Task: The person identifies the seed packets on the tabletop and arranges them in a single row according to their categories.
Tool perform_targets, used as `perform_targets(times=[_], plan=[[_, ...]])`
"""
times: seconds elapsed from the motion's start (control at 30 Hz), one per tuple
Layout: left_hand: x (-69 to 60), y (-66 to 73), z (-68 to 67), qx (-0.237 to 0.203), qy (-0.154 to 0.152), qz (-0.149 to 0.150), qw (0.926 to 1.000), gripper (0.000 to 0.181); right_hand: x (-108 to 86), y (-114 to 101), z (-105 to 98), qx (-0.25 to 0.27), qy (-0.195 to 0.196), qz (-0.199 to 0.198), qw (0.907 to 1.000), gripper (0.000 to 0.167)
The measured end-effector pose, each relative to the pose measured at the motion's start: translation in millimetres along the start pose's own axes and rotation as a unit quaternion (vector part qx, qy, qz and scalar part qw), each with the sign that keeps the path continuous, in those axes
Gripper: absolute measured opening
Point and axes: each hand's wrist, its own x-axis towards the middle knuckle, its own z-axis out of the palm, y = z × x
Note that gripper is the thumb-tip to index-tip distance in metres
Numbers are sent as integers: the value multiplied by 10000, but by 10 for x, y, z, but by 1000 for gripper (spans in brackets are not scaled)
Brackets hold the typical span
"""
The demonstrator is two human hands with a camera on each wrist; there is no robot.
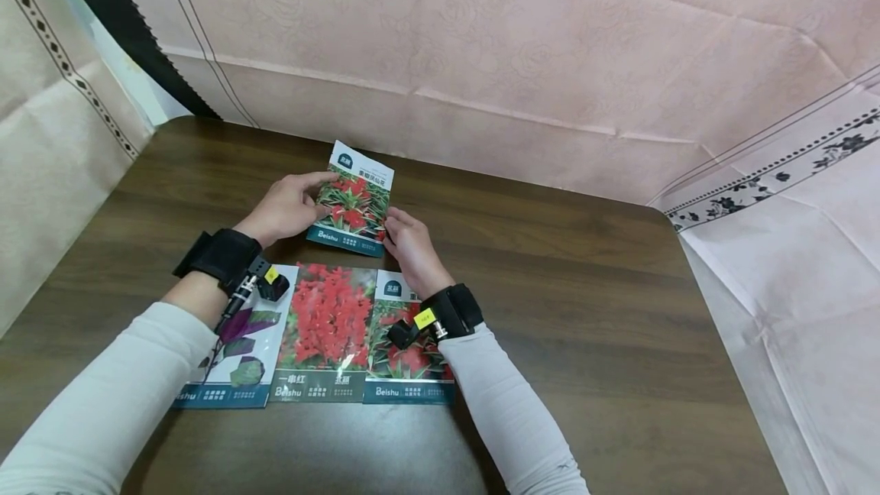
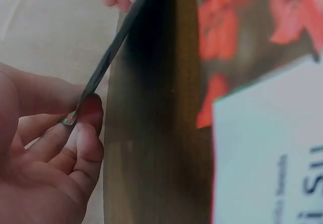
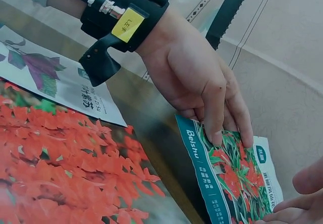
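The small packet [image 1: 351,201] with red flowers was held tilted over the far part of the wooden table [image 1: 564,312], its left edge pinched between the thumb and fingers of the left hand [image 1: 283,208]. The right hand [image 1: 415,250] touched its right edge, though whether those fingers gripped it could not be told. Nearer the person lay a purple-leaf card [image 1: 237,357], a red-blossom card [image 1: 326,334] and a matching red-flower card [image 1: 406,361], side by side.
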Motion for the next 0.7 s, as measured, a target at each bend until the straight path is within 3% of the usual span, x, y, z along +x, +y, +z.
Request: perform_targets(times=[0.3,0.7], plan=[[-38,-18,40,-72,253,53,9996,57,6,1,-13,98,-26,1,9999,48],[-199,2,-2,-800,417,91,9959,60,-63,-53,-169,417,90,-119,9990,48]])
